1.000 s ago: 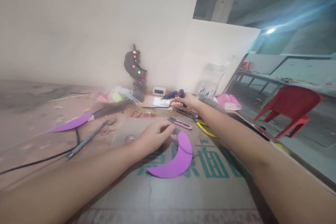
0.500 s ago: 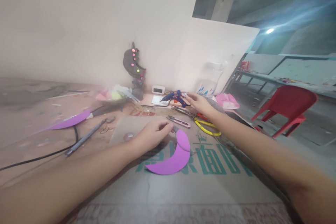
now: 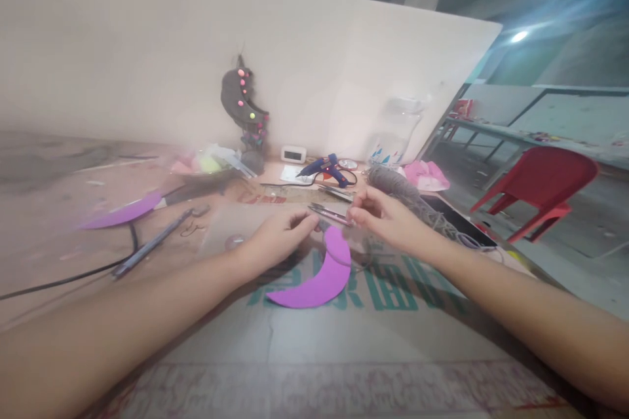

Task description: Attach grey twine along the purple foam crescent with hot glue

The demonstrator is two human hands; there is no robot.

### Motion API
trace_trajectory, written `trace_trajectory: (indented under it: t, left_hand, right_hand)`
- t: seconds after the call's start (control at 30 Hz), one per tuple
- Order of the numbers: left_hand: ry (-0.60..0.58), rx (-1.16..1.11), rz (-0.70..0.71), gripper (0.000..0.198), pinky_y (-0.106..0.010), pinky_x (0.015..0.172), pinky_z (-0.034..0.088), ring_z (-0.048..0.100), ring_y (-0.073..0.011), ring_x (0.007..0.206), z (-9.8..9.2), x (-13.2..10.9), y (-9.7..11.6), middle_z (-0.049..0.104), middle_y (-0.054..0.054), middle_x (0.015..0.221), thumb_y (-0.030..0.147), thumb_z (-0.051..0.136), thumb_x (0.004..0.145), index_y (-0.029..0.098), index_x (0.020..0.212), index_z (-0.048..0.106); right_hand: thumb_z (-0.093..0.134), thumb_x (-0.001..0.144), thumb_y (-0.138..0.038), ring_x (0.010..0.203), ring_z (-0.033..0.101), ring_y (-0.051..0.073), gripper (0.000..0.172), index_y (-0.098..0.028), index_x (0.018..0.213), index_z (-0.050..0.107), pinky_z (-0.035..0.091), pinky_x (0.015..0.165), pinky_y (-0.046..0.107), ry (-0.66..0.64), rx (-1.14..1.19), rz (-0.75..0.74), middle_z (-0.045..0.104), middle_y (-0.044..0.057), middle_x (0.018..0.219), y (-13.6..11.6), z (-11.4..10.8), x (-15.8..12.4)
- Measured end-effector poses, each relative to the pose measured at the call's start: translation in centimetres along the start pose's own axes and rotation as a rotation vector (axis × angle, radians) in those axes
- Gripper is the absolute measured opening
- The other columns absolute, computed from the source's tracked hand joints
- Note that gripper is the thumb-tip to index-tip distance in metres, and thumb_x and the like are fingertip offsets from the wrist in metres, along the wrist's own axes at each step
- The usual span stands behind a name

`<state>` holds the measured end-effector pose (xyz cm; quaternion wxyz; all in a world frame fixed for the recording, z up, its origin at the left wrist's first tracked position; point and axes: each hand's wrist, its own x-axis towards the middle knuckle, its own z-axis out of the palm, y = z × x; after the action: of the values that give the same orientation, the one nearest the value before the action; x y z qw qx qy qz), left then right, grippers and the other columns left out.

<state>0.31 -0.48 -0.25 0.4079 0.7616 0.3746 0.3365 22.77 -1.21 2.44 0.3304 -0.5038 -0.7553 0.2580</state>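
A purple crescent cutout (image 3: 319, 281) lies on the cardboard, with grey yarn (image 3: 337, 256) running across its upper part. My left hand (image 3: 280, 236) is closed, thumb and fingers pinching the crescent's upper end. To its right, my right hand (image 3: 381, 216) has curled fingers with a gap between thumb and forefinger. Its fingertips are at the handle end of the pink thread snips (image 3: 327, 212); nothing shows in its grasp. Scissor blades (image 3: 337, 193) poke out just behind that hand, their handles hidden. Farther back lies a blue glue gun (image 3: 327, 169), nozzle pointing left.
A grey crescent with coloured pompoms (image 3: 238, 101) is against the white wall. A small white clock (image 3: 293, 154), a clear jar (image 3: 396, 134) and a grey yarn bundle (image 3: 398, 184) line the back. At left are another purple piece (image 3: 125, 211) and a metal rod (image 3: 152, 243).
My right hand has come away from the glue gun, toward me, to the thread snips. The glue gun now lies by itself. My left hand stays on the crescent. The view has tipped slightly downward.
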Motion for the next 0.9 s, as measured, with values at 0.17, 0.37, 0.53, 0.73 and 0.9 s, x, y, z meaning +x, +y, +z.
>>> trace_trajectory:
  t: [0.17, 0.37, 0.53, 0.73, 0.9]
  left_hand:
    - [0.076, 0.057, 0.022, 0.03, -0.024, 0.059, 0.037, 0.051, -0.0138, 0.061, -0.2, 0.0, 0.4, 0.053, 0.003, 0.06, 0.037, 0.04, 0.09, 0.018, 0.069, 0.051]
    - [0.106, 0.095, 0.017, 0.032, -0.024, 0.057, 0.035, 0.049, -0.013, 0.06, -0.3, 0.0, 0.1, 0.051, 0.003, 0.059, 0.038, 0.039, 0.089, 0.019, 0.065, 0.049]
    - [0.006, 0.03, -0.049, 0.031, -0.024, 0.055, 0.04, 0.055, -0.0145, 0.06, -0.1, 0.1, -0.6, 0.059, 0.001, 0.064, 0.042, 0.039, 0.088, 0.019, 0.073, 0.053]
    - [-0.026, 0.068, -0.024, 0.035, -0.025, 0.058, 0.043, 0.057, -0.015, 0.061, -0.1, -0.1, -0.6, 0.061, 0.0, 0.066, 0.045, 0.038, 0.089, 0.019, 0.072, 0.055]
    - [-0.008, 0.085, 0.006, 0.035, -0.025, 0.056, 0.041, 0.055, -0.0144, 0.059, 0.0, 0.0, -0.6, 0.059, 0.0, 0.063, 0.044, 0.039, 0.089, 0.019, 0.071, 0.054]
  right_hand:
    - [0.06, 0.08, -0.05, 0.036, 0.043, 0.007, 0.036, -0.025, 0.097, 0.04, 0.029, 0.033, 0.019, -0.25, 0.149, 0.301, 0.055, -0.008, 0.063, -1.7, 1.5, -3.5]
    - [0.066, 0.077, -0.042, 0.041, 0.036, 0.005, 0.042, -0.022, 0.105, 0.042, 0.026, 0.04, 0.018, -0.34, 0.29, 0.286, 0.045, -0.012, 0.056, -1.3, 0.9, -3.2]
    - [0.061, 0.08, -0.038, 0.056, 0.044, 0.009, 0.022, -0.016, 0.083, 0.059, 0.035, 0.053, 0.023, -0.193, 0.064, 0.123, 0.049, -0.005, 0.062, 0.6, -0.2, -1.7]
    - [0.059, 0.082, -0.038, 0.062, 0.052, 0.011, 0.023, -0.016, 0.084, 0.065, 0.041, 0.057, 0.025, -0.05, 0.017, 0.086, 0.06, 0.0, 0.072, 1.6, 0.4, -1.4]
    - [0.062, 0.08, -0.038, 0.049, 0.049, 0.005, 0.052, -0.026, 0.128, 0.047, 0.042, 0.041, 0.023, -0.112, 0.241, 0.166, 0.057, 0.009, 0.128, -0.5, 1.2, -2.3]
